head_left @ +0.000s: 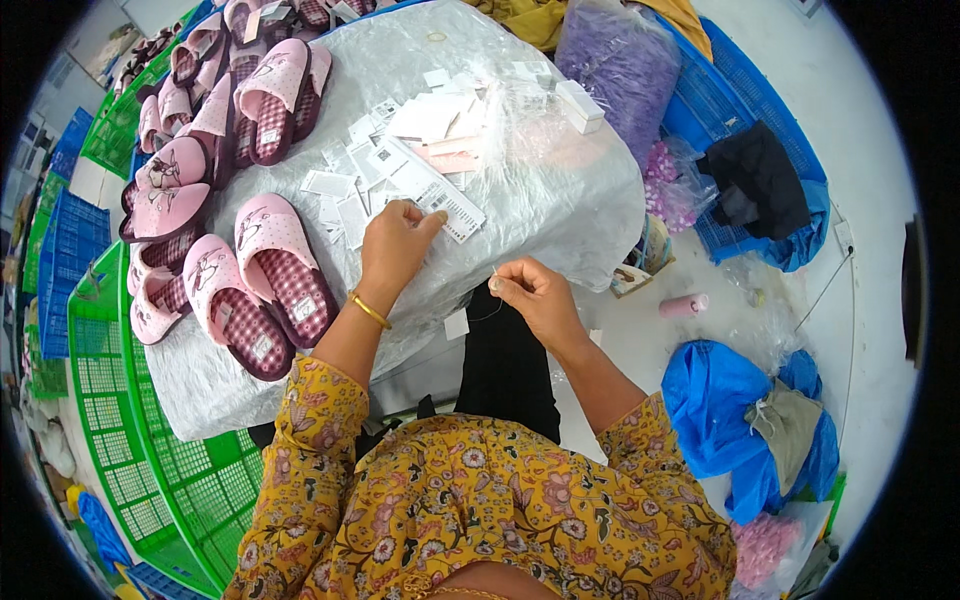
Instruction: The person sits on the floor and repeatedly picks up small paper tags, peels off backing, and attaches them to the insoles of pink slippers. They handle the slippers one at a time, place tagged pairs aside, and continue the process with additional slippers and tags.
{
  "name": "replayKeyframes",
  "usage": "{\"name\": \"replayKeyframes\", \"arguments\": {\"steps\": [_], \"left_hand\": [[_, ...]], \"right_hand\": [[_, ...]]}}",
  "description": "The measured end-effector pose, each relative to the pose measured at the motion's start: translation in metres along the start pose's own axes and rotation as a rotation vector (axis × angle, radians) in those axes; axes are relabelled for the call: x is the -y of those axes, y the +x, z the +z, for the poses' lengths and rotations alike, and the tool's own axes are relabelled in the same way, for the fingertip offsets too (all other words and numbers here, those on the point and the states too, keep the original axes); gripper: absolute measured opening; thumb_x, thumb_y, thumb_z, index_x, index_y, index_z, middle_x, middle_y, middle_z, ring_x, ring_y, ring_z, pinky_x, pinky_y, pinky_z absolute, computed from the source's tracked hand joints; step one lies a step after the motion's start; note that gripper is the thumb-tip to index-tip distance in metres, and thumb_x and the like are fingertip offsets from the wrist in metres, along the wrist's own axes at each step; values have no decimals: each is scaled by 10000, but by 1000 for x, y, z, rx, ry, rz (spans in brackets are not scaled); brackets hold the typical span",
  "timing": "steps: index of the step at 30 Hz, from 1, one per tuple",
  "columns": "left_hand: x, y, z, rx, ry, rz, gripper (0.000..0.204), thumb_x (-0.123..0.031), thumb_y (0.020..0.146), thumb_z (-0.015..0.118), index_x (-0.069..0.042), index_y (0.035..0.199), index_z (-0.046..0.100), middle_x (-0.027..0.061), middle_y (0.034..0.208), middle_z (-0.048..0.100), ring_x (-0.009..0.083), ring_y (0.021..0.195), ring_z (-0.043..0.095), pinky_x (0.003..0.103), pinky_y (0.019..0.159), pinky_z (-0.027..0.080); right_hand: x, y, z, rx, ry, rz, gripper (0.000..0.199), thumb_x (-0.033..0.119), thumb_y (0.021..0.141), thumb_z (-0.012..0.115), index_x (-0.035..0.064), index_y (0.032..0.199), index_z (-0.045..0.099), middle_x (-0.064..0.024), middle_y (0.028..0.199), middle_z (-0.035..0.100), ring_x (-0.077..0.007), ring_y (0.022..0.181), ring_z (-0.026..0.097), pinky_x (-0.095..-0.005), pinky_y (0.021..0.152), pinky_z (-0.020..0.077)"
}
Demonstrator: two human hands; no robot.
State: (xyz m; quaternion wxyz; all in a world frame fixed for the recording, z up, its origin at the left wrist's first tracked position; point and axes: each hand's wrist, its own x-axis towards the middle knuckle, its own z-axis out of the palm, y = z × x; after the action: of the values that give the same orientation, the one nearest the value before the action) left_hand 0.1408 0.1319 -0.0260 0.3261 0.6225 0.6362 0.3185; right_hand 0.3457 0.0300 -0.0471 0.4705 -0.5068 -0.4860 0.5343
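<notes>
My left hand, with a yellow bangle on the wrist, has its thumb and index finger closed at the edge of a long white barcode tag. The tag lies over a loose pile of white tags on a plastic-wrapped surface. To the right, my right hand pinches a thin needle-like piece, and a fine thread hangs below it in a loop. Left of my left hand lies a pair of pink slippers with checked insoles, side by side.
More pink slippers are heaped at the left, beside green plastic baskets. A small white box stands on the plastic. At the right are a blue crate with black cloth, a pink spool and a blue bag.
</notes>
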Motion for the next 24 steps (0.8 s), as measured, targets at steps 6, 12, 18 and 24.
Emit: {"name": "replayKeyframes", "arguments": {"steps": [6, 12, 18, 24], "left_hand": [[-17, 10, 4, 28, 51, -194, 340, -324, 830, 754, -14, 755, 636, 91, 564, 620, 208, 437, 609, 350, 509, 496], [-8, 13, 9, 21, -275, -240, 286, -219, 876, 711, -19, 712, 592, 46, 555, 564, 131, 408, 503, 285, 390, 383], [-7, -12, -20, 142, -606, -279, 248, -184, 910, 660, -38, 728, 575, 27, 590, 541, 119, 447, 467, 273, 420, 340], [15, -25, -50, 175, -262, -226, 292, -227, 947, 620, -10, 752, 609, 34, 610, 567, 109, 472, 478, 268, 448, 378]], "right_hand": [[-4, -2, 4, -10, -17, -31, 131, 132, 923, 717, 14, 961, 674, 35, 838, 643, -37, 775, 537, -214, 711, 454], [-8, -3, 3, -3, -16, -37, 134, 138, 928, 716, 14, 954, 675, 41, 829, 635, -31, 777, 532, -214, 706, 454], [2, -8, 1, -12, -34, -38, 139, 140, 924, 720, 13, 962, 677, 30, 842, 648, -38, 780, 551, -219, 710, 469], [15, -1, 14, 4, -90, -152, 130, 131, 921, 723, 15, 957, 676, 2, 858, 669, -58, 793, 590, -231, 729, 491]]}}
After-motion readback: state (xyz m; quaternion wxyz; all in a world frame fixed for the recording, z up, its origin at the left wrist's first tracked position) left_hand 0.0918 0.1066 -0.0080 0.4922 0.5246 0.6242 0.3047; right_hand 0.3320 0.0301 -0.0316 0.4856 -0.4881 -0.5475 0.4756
